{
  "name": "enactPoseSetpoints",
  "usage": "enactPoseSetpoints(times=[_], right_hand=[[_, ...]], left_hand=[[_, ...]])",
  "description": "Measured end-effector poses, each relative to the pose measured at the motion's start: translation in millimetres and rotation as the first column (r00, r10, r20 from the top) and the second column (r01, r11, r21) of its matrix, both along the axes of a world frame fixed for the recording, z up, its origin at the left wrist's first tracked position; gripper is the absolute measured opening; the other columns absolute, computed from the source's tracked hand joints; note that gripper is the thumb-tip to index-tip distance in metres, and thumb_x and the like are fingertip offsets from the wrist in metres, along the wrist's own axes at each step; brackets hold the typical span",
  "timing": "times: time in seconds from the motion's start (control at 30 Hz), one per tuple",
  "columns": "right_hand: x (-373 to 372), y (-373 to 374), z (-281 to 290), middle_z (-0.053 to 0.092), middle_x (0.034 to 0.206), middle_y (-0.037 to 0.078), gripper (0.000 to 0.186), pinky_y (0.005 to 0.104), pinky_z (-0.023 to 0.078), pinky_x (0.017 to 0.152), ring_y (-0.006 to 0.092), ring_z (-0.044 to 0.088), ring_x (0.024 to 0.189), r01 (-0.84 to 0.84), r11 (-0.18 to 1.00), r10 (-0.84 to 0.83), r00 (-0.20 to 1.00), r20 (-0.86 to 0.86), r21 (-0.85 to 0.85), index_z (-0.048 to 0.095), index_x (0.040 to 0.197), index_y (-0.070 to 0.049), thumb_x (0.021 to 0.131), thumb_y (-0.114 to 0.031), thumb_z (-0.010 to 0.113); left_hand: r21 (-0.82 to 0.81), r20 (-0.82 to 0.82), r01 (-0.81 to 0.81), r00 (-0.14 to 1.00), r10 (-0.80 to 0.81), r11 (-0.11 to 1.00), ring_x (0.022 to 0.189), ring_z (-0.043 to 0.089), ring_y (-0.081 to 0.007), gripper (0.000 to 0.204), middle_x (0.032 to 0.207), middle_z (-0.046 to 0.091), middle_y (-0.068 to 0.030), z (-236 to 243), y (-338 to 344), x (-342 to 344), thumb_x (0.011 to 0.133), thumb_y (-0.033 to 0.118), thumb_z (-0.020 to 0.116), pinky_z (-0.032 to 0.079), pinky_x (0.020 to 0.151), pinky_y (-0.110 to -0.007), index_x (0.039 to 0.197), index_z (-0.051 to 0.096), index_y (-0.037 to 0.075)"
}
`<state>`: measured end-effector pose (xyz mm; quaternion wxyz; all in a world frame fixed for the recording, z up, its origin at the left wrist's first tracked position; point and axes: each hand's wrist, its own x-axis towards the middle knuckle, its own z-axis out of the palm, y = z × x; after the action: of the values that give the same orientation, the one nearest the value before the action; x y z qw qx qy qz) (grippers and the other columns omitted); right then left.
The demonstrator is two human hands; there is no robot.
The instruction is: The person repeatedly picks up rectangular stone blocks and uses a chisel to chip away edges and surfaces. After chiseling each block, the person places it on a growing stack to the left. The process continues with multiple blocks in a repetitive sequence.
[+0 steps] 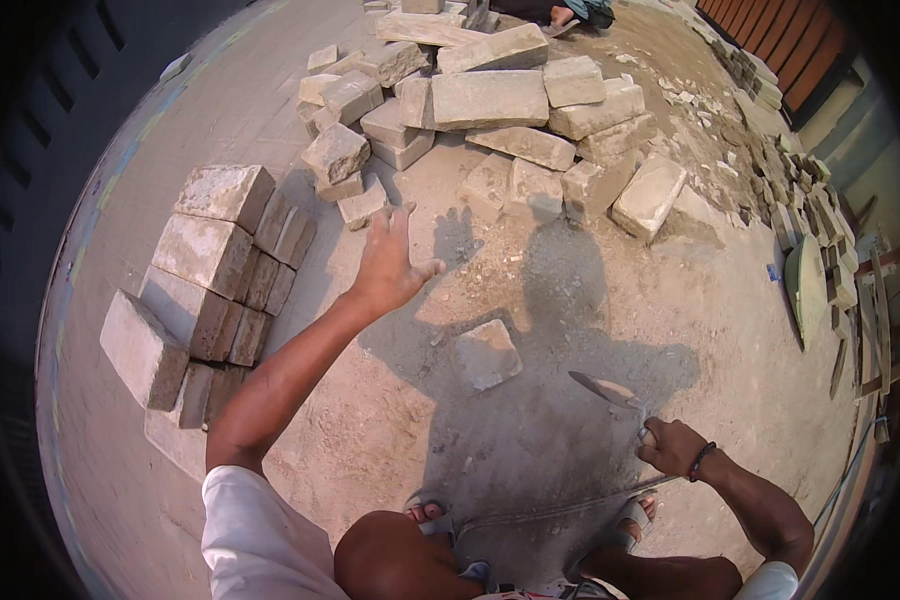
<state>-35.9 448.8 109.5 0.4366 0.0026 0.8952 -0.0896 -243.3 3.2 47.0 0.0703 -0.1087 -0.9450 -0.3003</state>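
Stone blocks lie in a loose heap at top centre of frame; a neat stack of blocks sits at mid left, and one lone small block lies on the dusty ground at centre, w/ the person's shadow over it.

Left hand is up in the air at centre, fingers spread wide open, palm down, holding nothing, approx. between the stack and the heap, nearer the heap's lowest blocks. Right hand at lower right is closed round the handle of a trowel, blade pointing up-left toward the lone block.

Step, as I read it: reaching out for a block w/ the free hand while the trowel waits. Next move prob. needs the open hand lowered onto a block face and a firm grip, since these look heavy and rough-edged.

Packages, labels, signs: none visible. Only a small blue scrap at right, and a red-brown slatted panel at top right.
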Motion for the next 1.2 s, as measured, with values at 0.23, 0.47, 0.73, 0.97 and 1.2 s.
enactPoseSetpoints(times=[0.23,0.47,0.73,0.97,1.2], right_hand=[[68,71,1,0.067,0.102,0.033,0.07,0.0478,0.051,0.09,0.0464,0.064,0.105,0.333,0.943,-0.33,0.925,0.187,0.018,0.053,0.124,0.004,0.088,-0.056,0.058],[126,127,-27,0.07,0.088,0.024,0.053,0.0463,0.055,0.078,0.0416,0.069,0.087,0.398,0.913,-0.405,0.911,0.08,0.09,0.059,0.108,0.001,0.084,-0.044,0.071],[112,117,-20,0.069,0.088,0.027,0.052,0.0471,0.055,0.077,0.0427,0.069,0.086,0.321,0.947,-0.321,0.947,-0.001,0.009,0.058,0.109,0.003,0.084,-0.041,0.07],[100,105,-3,0.068,0.099,0.03,0.063,0.0476,0.052,0.088,0.0441,0.066,0.098,0.288,0.957,-0.287,0.957,0.038,-0.036,0.053,0.121,0.005,0.087,-0.046,0.063],[105,89,-12,0.067,0.083,0.029,0.052,0.0468,0.054,0.074,0.0445,0.068,0.084,0.172,0.97,-0.195,0.973,-0.126,-0.174,0.057,0.108,0.006,0.085,-0.039,0.069]], left_hand=[[-0.563,-0.184,-0.166,0.98,0.073,0.809,0.148,0.016,-0.0454,0.118,0.161,0.016,-0.0221,6,61,-261,0.065,0.024,0.088,0.029,0.115,-0.059,0.156,0.015,0.013],[-0.611,-0.223,-0.183,0.973,0.054,0.77,0.135,0.038,-0.0391,0.12,0.147,0.038,-0.0184,23,68,-284,0.059,0.026,0.089,0.031,0.111,-0.056,0.154,0.019,0.006],[-0.2,0.181,-0.279,0.932,0.315,0.939,0.125,0.048,-0.0448,0.105,0.129,0.056,-0.0248,26,84,-180,0.057,0.045,0.083,0.037,0.102,-0.056,0.144,0.039,0.004],[-0.677,0.432,0.179,0.882,0.189,0.714,0.117,0.059,-0.0393,0.083,0.12,0.066,-0.0197,97,83,-77,0.054,0.045,0.083,0.045,0.096,-0.053,0.127,0.06,0.012],[-0.492,0.813,0.531,0.565,0.145,0.69,0.12,0.057,-0.0394,0.063,0.121,0.068,-0.013,36,6,3,0.062,0.046,0.08,0.043,0.094,-0.058,0.115,0.072,0.012]])
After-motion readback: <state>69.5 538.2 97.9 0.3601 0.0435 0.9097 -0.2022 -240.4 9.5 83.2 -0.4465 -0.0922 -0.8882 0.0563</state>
